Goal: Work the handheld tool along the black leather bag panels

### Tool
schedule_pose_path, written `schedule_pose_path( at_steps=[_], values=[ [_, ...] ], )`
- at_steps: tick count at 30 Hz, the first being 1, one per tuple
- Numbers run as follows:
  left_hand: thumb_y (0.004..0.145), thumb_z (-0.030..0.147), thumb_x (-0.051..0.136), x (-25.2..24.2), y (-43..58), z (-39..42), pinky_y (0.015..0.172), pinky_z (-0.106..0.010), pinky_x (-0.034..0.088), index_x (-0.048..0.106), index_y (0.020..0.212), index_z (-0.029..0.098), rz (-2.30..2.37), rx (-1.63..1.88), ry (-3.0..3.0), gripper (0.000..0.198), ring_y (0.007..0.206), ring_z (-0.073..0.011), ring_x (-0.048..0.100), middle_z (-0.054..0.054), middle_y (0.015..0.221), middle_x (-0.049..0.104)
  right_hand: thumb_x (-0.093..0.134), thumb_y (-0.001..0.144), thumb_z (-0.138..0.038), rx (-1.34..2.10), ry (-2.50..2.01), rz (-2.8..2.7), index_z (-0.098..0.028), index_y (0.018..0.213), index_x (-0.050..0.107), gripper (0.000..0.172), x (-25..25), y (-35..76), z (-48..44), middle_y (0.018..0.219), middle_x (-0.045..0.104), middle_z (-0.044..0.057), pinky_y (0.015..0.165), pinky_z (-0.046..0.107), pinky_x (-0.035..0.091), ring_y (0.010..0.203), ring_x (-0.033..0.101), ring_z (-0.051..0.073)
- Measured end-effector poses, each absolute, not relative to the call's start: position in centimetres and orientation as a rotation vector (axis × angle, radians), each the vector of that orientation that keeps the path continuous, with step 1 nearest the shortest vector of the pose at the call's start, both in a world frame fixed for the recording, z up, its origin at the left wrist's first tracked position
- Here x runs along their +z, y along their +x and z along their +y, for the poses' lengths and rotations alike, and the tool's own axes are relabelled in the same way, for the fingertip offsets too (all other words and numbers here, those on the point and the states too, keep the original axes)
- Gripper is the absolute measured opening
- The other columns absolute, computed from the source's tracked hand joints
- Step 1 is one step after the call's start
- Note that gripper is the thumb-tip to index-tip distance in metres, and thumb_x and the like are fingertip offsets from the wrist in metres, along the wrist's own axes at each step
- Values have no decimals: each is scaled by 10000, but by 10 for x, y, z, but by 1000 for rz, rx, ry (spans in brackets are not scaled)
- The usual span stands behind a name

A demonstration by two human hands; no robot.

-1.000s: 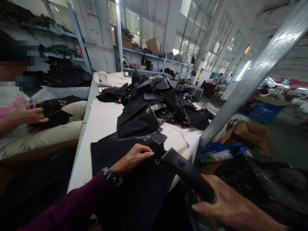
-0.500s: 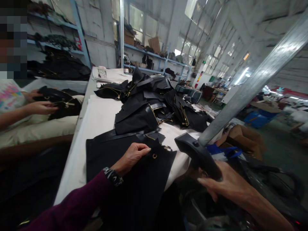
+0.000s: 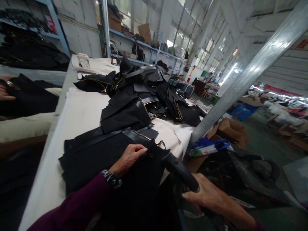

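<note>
My left hand (image 3: 128, 158) pinches the edge of a black fabric bag panel (image 3: 141, 183), close to a small gold ring (image 3: 151, 155) set in it. A metal clasp (image 3: 161, 144) sticks out past the panel's upper edge. In my right hand (image 3: 204, 192) is a black hand-held tool (image 3: 179, 168) with a thick curved body, gripped from below. Its flat front end meets the right edge of the panel; whether they touch, I cannot tell. Under and behind the panel lie more black pieces (image 3: 89, 150), one with a gold zipper (image 3: 142, 135).
A heap of black pieces with gold zippers (image 3: 134, 93) covers the middle of the white table (image 3: 84, 110). A slanted metal post (image 3: 243, 83) rises at the right, near a cardboard box (image 3: 231, 130) and a blue bag (image 3: 204, 146). At left, a co-worker's hand (image 3: 4, 91) holds black fabric.
My right hand has brought the black tool left, up to the panel's edge. My left hand keeps its pinch on the panel. The view has swung slightly right.
</note>
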State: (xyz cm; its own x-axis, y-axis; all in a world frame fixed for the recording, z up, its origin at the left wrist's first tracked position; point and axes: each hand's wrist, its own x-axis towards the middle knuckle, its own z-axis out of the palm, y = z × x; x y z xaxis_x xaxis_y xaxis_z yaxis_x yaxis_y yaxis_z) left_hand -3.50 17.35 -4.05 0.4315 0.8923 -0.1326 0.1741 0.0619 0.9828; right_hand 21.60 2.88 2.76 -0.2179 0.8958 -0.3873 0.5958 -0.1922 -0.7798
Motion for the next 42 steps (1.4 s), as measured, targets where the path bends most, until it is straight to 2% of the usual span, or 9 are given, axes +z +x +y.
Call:
schedule_pose_path(
  at_steps=[7,13,16,22,25,28,33,42],
  values=[
    [832,371,582,-53,-37,181,462,-208,330,595,691,132,980,724,1398,277,491,-74,438,57,572,491,587,761,-335,1257,-1784,-1839,-165,661,465,232,29,207,51,468,501,-47,413,194,325,429,486,109],
    [844,339,577,-59,-36,186,462,-207,386,604,747,128,1041,767,1268,234,488,-71,483,50,600,538,585,787,-364,1105,-1953,-1801,-150,677,513,250,35,216,56,453,533,-29,439,219,350,423,493,120],
    [852,312,571,-54,-36,195,438,-195,372,592,733,127,1089,831,1252,221,464,-63,468,56,587,530,584,787,-395,1034,-2040,-1741,-143,690,544,273,40,228,52,470,557,-11,486,241,380,470,521,143],
    [857,304,567,-45,-21,231,466,-205,397,588,720,126,1157,1028,1356,225,489,-67,479,52,609,537,597,761,-450,1130,-2146,-1681,-121,813,581,334,48,246,16,558,571,6,523,260,407,550,545,173],
    [839,312,591,-51,-9,243,512,-227,424,595,697,126,1191,1079,1444,234,530,-83,506,50,611,540,613,756,-399,1187,-2079,-1781,-136,814,585,271,46,238,-4,697,584,17,559,239,406,646,534,165],
    [831,348,594,-62,-3,246,549,-249,443,599,688,129,1210,1086,1514,262,564,-100,532,44,617,554,611,761,-360,1316,-1958,-1833,-148,848,588,230,39,224,-14,753,566,5,576,221,397,684,510,156],
    [846,381,566,-70,-4,245,593,-272,460,608,720,132,1210,1105,1584,283,607,-116,559,32,652,580,595,768,-359,1443,-1865,-1847,-139,874,582,245,28,207,-10,800,566,14,617,232,404,709,490,160],
    [859,376,546,-69,-5,243,589,-272,452,599,701,134,1230,1134,1653,294,585,-114,546,44,609,547,587,747,-397,1498,-1819,-1838,-128,808,583,276,22,196,13,748,534,7,583,231,384,681,469,154]
  ],
)
